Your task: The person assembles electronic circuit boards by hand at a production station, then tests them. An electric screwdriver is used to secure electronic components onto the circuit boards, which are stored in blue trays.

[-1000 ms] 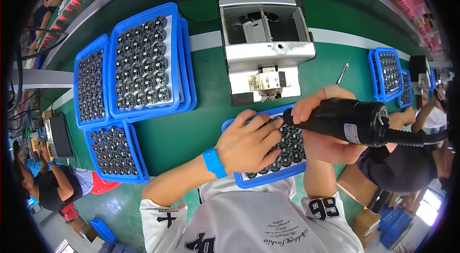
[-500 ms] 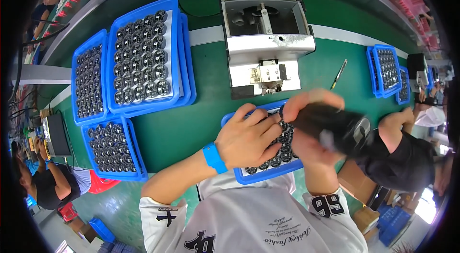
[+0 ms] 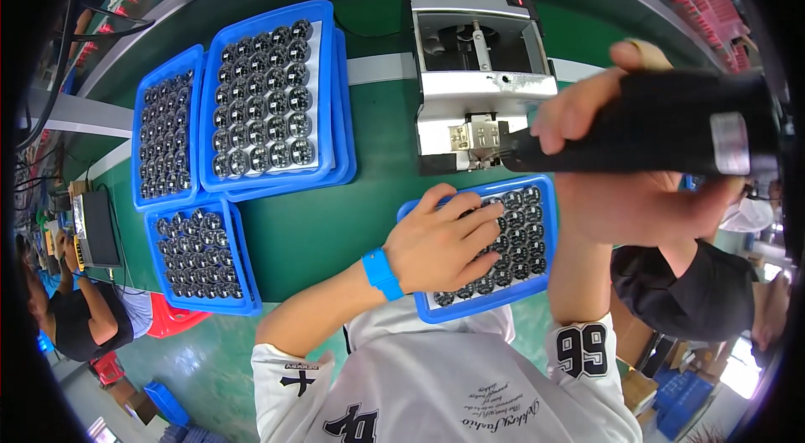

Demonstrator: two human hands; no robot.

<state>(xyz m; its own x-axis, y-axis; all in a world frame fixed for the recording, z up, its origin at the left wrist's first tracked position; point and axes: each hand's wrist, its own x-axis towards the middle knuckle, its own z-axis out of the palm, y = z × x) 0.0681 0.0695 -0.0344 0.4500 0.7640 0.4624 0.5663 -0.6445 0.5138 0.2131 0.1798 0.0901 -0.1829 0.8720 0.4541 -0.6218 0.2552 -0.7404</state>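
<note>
My right hand point(image 3: 620, 183) is wrapped round a black electric screwdriver point(image 3: 662, 120), held level above the bench's right side. Its narrow tip points left and reaches the bright metal front of a silver screw feeder point(image 3: 486, 91); whether it touches cannot be made out. My left hand point(image 3: 444, 243) lies palm down with fingers spread over a blue tray point(image 3: 549, 254). Rows of round, shiny black parts point(image 3: 513, 233) fill this tray, and my left fingers rest on some of them, hiding those at the left side.
Stacked blue trays point(image 3: 348, 132) of the same parts stand to the left, with a smaller tray point(image 3: 251, 292) nearer me. A black cable point(image 3: 369, 33) runs behind the feeder. A co-worker's black sleeve point(image 3: 696, 288) shows at the right, and another person point(image 3: 88, 309) sits far left.
The screwdriver has moved from over the tray up to the feeder's front in my right hand, turning level. My left hand has stayed over the tray. The whole view has shifted slightly.
</note>
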